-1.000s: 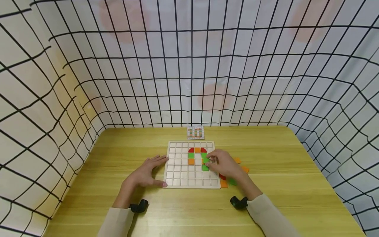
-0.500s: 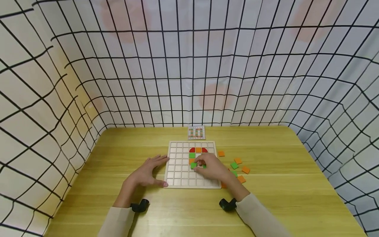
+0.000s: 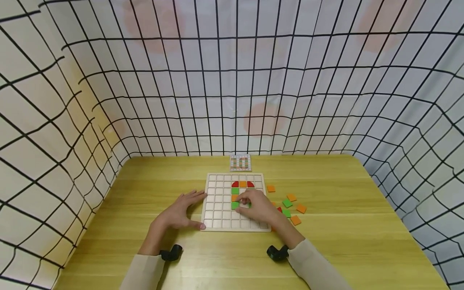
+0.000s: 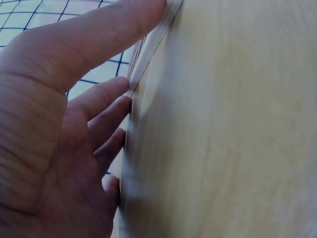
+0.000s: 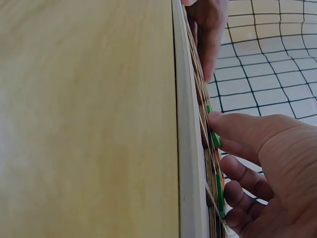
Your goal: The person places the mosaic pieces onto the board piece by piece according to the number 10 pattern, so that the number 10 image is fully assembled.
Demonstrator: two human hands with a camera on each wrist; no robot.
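Note:
The pale square grid board (image 3: 216, 216) lies on the table. My left hand (image 3: 180, 211) is spread at its left side, fingertips and thumb touching the edge; the left wrist view shows these straight fingers along the rim. My right hand (image 3: 258, 206) is over the right half of the board. Its thumb and forefinger pinch a green square tile (image 5: 216, 139), which sits at a cell below an orange tile (image 3: 234, 198). Above are another green tile (image 3: 235, 191), two red rounded tiles (image 3: 235, 184) and an orange tile between them (image 3: 243, 184). My right hand partly covers the right column.
Right of the board lie several loose tiles, among them orange squares (image 3: 301, 208), green squares (image 3: 287, 203) and a red piece (image 3: 279, 209). Behind the board is a small pattern card (image 3: 240, 162). A white wall with black grid lines (image 3: 224, 108) surrounds the table.
My right hand has moved left from the right column with the green tile and lowered it to the cell under the left orange tile. The left hand stays in place.

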